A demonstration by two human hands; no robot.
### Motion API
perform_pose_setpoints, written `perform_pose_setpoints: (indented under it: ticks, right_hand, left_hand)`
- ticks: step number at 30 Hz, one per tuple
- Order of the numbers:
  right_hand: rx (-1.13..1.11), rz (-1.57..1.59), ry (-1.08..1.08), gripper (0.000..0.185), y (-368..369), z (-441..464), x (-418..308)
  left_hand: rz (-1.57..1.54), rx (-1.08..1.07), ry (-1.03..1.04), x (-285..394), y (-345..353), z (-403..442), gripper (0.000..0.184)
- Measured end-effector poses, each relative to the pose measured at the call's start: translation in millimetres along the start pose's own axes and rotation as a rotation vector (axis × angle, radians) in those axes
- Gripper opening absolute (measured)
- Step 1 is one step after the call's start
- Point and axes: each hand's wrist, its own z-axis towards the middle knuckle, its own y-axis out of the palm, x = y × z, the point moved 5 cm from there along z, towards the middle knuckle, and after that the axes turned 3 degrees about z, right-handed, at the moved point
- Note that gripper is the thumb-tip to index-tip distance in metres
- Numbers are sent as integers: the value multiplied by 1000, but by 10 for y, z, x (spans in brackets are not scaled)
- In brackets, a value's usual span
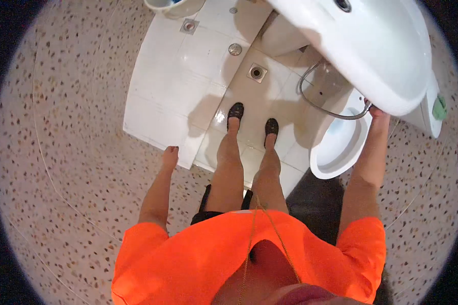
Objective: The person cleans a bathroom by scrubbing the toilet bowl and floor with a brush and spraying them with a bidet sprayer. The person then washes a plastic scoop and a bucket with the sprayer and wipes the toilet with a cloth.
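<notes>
- Silver, ribbed, flexible hose (318,105), and it swings in a wide curve beside the glossy white, rounded washbasin (392,56), one end up in the right hand (377,113)!
- The right grip is closed around that metal end, just under the basin's rim, some of the fingers hidden there.
- Below it, the smooth white, oval ceramic bowl (336,147), the hose crossing over its upper part.
- Over to the left hand (171,150): it hangs low, well apart from the hose, nearest the edge of the pale, white-tiled surface (163,96). Too small to tell whether that grip is spread or pressed together.
- Between the hands, two dark, textured shoes (271,127) on the wet-looking, light-tiled floor (290,86), and ahead of them a square metal drain (257,72).
- Far right, a crumpled green cloth (439,108) on a white surface; top left, a pale, round-rimmed bucket (175,10) with something blue inside.
</notes>
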Motion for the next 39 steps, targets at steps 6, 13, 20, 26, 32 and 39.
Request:
perform_pose_setpoints:
  ticks: [6,13,20,26,32,39]
  right_hand:
    - [-150,-54,57,31,-117,304,-176]
    - [66,-223,317,31,-906,530,-386]
    - [160,-83,387,32,-1053,387,-79]
    - [48,-39,626,46,-1160,379,425]
    - [72,-591,692,39,-760,-533,1116]
    - [-404,-940,706,36,-235,-1863,2074]
  left_hand:
    - [121,-119,105,-732,1124,-974,31]
    - [-177,-192,-162,275,1698,-1718,33]
    - [-408,-158,-185,325,2118,-1832,32]
    - [-372,-153,-280,-72,2249,-1985,30]
    - [-550,-54,-195,-73,2318,-1961,31]
    - [-469,-159,-249,879,2254,-1981,33]
